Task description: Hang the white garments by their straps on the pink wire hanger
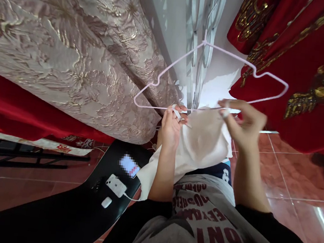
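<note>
In the middle: a pink hanger (204,43), its hook to the far side and its long bottom bar by both hands.
Left hand (172,127): thumb and fingers pinch the bottom bar, and a white strip (177,114) shows at the fingers.
Right hand (244,121): finger and thumb are close to the bar, but they are blurry, so I cannot tell if they pinch it.
Cream cloth (203,138): it is just under the bar and spreads to the near left.
Black bench (76,209): on the near left, with a lit phone (129,165), a white phone (116,185) and a small white case (106,202).
Far left: pale, shiny cloth (78,61).
Far right: red cloth (299,125) with gold bits.
</note>
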`<state>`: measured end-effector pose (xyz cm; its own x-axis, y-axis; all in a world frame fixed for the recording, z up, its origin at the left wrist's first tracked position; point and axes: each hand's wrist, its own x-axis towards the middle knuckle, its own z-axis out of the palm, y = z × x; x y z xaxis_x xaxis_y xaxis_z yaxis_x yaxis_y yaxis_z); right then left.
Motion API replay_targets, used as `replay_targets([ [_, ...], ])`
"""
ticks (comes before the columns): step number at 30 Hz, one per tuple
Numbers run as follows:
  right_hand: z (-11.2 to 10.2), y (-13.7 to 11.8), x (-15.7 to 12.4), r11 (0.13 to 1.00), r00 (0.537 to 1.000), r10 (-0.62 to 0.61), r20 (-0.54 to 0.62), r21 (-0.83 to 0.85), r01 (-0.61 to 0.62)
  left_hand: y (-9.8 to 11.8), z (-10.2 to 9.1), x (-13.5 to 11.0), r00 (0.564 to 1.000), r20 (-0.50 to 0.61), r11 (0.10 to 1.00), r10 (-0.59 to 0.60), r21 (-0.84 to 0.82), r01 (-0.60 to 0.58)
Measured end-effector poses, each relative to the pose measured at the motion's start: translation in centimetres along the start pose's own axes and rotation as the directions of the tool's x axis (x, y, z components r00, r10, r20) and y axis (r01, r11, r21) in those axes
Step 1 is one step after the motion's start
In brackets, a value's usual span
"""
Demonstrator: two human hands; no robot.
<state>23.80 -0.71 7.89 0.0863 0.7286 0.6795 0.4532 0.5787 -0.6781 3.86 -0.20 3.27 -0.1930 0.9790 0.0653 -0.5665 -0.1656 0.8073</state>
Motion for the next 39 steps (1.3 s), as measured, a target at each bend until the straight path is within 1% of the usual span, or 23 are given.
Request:
replay_targets([
  [1, 0.7, 0.0, 0.2, 1.0, 0.992, 0.005, 0.123, -0.021, -0.003, -0.1, 0.1, -0.2, 1.0, -0.018, 1.0, -0.005, 0.015, 0.005],
  [2, 1.4, 0.1, 0.4, 0.999, 0.98, 0.016, 0.201, -0.043, -0.008, -0.1, 0.1, -0.4, 0.999, -0.037, 0.999, -0.015, 0.034, 0.017],
  [3, 2.0, 0.2, 0.6, 0.998, 0.97, 0.027, 0.24, -0.056, -0.013, -0.1, -0.1, -0.5, 0.998, -0.056, 0.998, -0.026, 0.054, 0.029],
  [5, 2.7, 0.5, 0.7, 0.998, 0.97, 0.042, 0.241, -0.052, -0.03, 0.2, -1.0, -0.7, 0.993, -0.117, 0.996, -0.002, 0.092, 0.013],
  [6, 2.9, 0.5, 0.7, 0.998, 0.974, 0.048, 0.22, -0.043, -0.04, 0.4, -1.7, -0.7, 0.985, -0.166, 0.993, 0.05, 0.116, -0.031],
  [7, 3.0, 0.5, 0.6, 0.998, 0.979, 0.052, 0.199, -0.035, -0.046, 0.7, -2.5, -0.6, 0.964, -0.228, 0.984, 0.134, 0.148, -0.101],
  [8, 3.0, 0.5, 0.4, 0.999, 0.982, 0.05, 0.183, -0.027, -0.046, 1.0, -3.4, -0.5, 0.926, -0.294, 0.963, 0.238, 0.192, -0.187],
  [10, 2.9, 0.4, 0.2, 0.999, 0.985, 0.039, 0.168, -0.014, -0.037, 1.9, -5.2, -0.1, 0.806, -0.387, 0.888, 0.447, 0.303, -0.347],
  [12, 2.7, 0.3, 0.1, 1.0, 0.987, 0.028, 0.161, -0.006, -0.028, 2.9, -6.6, 0.5, 0.697, -0.4, 0.797, 0.594, 0.41, -0.444],
  [13, 2.5, 0.3, 0.1, 1.0, 0.987, 0.027, 0.157, -0.008, -0.026, 3.5, -7.1, 0.9, 0.657, -0.39, 0.756, 0.645, 0.453, -0.473],
  [14, 2.4, 0.3, 0.1, 0.999, 0.988, 0.031, 0.152, -0.015, -0.029, 4.1, -7.5, 1.2, 0.633, -0.369, 0.722, 0.681, 0.487, -0.492],
  [15, 2.3, 0.2, 0.2, 0.999, 0.988, 0.042, 0.148, -0.025, -0.038, 4.7, -7.7, 1.6, 0.625, -0.338, 0.694, 0.704, 0.516, -0.503],
  [16, 2.1, 0.2, 0.2, 0.998, 0.988, 0.055, 0.145, -0.033, -0.051, 5.4, -7.8, 1.9, 0.635, -0.29, 0.67, 0.715, 0.542, -0.507],
  [17, 2.1, 0.2, 0.3, 0.997, 0.988, 0.068, 0.141, -0.039, -0.064, 6.0, -7.8, 2.2, 0.661, -0.228, 0.65, 0.715, 0.566, -0.508],
  [20, 2.0, 0.2, 0.2, 0.996, 0.989, 0.085, 0.123, -0.036, -0.081, 8.1, -7.2, 2.8, 0.764, 0.001, 0.602, 0.645, 0.616, -0.509],
  [22, 2.0, 0.3, 0.1, 0.996, 0.99, 0.082, 0.116, -0.038, -0.078, 9.6, -6.6, 3.0, 0.795, 0.135, 0.566, 0.591, 0.632, -0.529],
  [24, 2.2, 0.4, 0.0, 0.996, 0.99, 0.079, 0.117, -0.046, -0.074, 11.0, -5.9, 3.0, 0.812, 0.253, 0.537, 0.527, 0.642, -0.548],
  [26, 2.4, 0.5, 0.0, 0.996, 0.99, 0.074, 0.12, -0.057, -0.067, 12.3, -5.3, 3.2, 0.834, 0.325, 0.533, 0.446, 0.651, -0.539],
  [28, 2.5, 0.6, -0.1, 0.996, 0.99, 0.06, 0.124, -0.073, -0.051, 13.3, -4.6, 3.5, 0.863, 0.354, 0.551, 0.36, 0.666, -0.503],
  [33, 2.7, 0.8, -0.2, 0.996, 0.991, 0.04, 0.131, -0.088, -0.029, 14.3, -2.8, 5.1, 0.892, 0.415, 0.538, 0.176, 0.718, -0.441],
  [36, 2.6, 0.9, -0.2, 0.997, 0.989, 0.013, 0.147, -0.075, -0.002, 13.8, -2.2, 5.6, 0.937, 0.335, 0.592, 0.098, 0.738, -0.325],
  [38, 2.5, 1.1, -0.2, 0.997, 0.987, -0.007, 0.157, -0.079, 0.019, 12.9, -2.4, 5.7, 0.958, 0.261, 0.659, 0.122, 0.7, -0.274],
  [39, 2.5, 1.1, -0.3, 0.996, 0.987, -0.013, 0.159, -0.084, 0.027, 12.2, -2.7, 5.7, 0.96, 0.227, 0.692, 0.162, 0.668, -0.274],
])
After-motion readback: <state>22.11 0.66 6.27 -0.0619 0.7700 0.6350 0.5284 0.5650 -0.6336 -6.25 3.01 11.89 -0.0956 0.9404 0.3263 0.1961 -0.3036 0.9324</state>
